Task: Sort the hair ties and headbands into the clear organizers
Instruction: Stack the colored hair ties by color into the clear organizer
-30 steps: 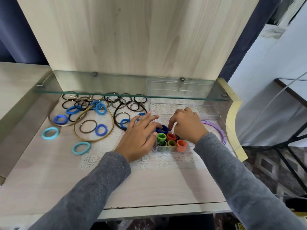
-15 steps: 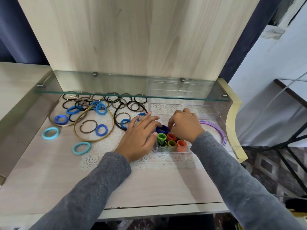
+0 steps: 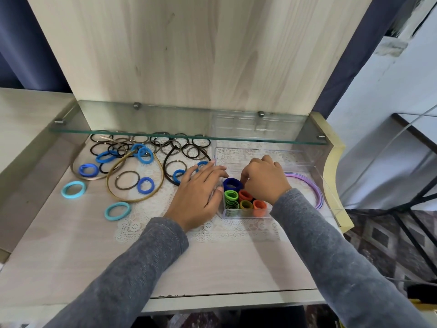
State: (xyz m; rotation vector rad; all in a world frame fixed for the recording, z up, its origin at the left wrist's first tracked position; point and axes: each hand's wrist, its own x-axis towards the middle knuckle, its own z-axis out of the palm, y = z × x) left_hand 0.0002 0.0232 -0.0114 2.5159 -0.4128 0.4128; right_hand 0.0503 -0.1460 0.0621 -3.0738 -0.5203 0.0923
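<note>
Nearest the camera, two grey sleeves run up from the bottom of the frame across the bench [image 3: 71, 256] to a lace mat [image 3: 146, 216].

At centre frame the left hand [image 3: 201, 197] lies flat and open on the mat, fingers straight, its thumb side against the left wall of the small clear organizer [image 3: 246, 215]. The right hand [image 3: 264, 181] arches over that organizer from the right, fingers curled down. Their tips meet the right edge of the dark blue hair tie [image 3: 233, 184] in the far-left corner of the box. Whether they pinch it or only press it I cannot tell. In front of that tie stand the rolled green ties [image 3: 231, 195] and orange ties [image 3: 259, 205].

Right of centre, the large clear organizer [image 3: 331, 185] holds the purple headbands [image 3: 309, 188], which curve along its right side.

Everything unsorted lies left of both hands, so I judge the left hand the nearer one for the next pick. Two small blue ties [image 3: 178, 175] sit just past its fingertips. Further left are the light blue ties [image 3: 117, 210] and the gold headband [image 3: 134, 181], whose long axis runs near to far with its open ends toward the top. Farthest, at upper left under the glass shelf [image 3: 189, 136], the black ties [image 3: 123, 147] overlap in a heap.
</note>
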